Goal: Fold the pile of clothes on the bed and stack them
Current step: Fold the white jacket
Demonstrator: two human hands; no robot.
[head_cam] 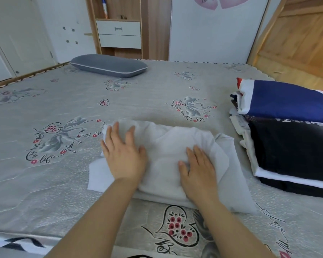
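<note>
A pale grey-white garment (168, 146) lies partly folded on the bed (63, 183) in front of me. My left hand (123, 155) presses flat on its left part with fingers spread. My right hand (198, 168) lies flat on its right part, fingers straight. To the right stands a stack of folded clothes (291, 138), with a blue, white and red piece on top and black and white pieces beneath.
A grey pillow (108, 66) lies at the far side of the bed. Beyond it stand a wooden shelf unit with white drawers (119, 32) and a white wall. A wooden panel (296, 38) leans at the back right. The bed's left half holds nothing.
</note>
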